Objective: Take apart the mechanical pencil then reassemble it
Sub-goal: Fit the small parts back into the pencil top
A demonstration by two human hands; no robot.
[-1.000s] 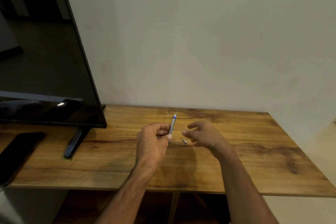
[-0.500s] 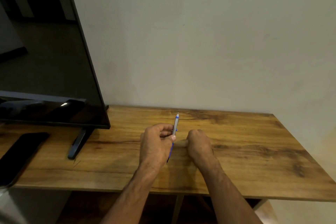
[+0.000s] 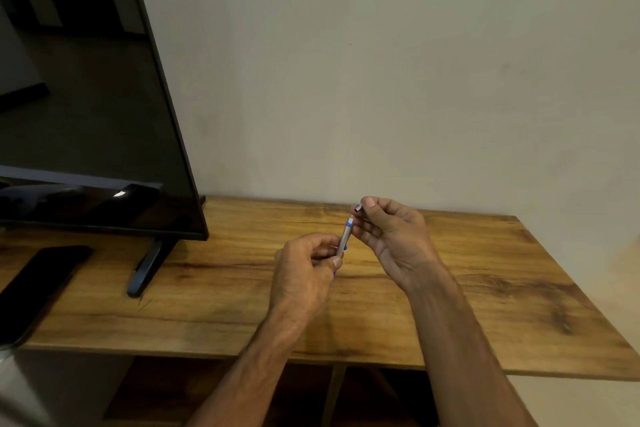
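My left hand (image 3: 306, 267) grips the grey mechanical pencil (image 3: 345, 236) by its lower part, holding it nearly upright above the wooden table (image 3: 485, 288). A bit of blue shows below my thumb, and the pencil's white top end points up and away. My right hand (image 3: 391, 236) pinches a small dark metal cap (image 3: 357, 208) between thumb and forefinger, just above and right of the pencil's top end, a small gap apart. The pencil's tip is hidden behind my left hand.
A large black TV (image 3: 86, 114) stands at the left on a dark foot (image 3: 147, 267). A black phone (image 3: 38, 284) lies flat at the table's left end. A plain wall rises behind. The table's front edge runs under my forearms.
My right hand went down to the table, closed on the small cap lying there, and lifted it up to the pencil's top end. My left hand kept holding the pencil.
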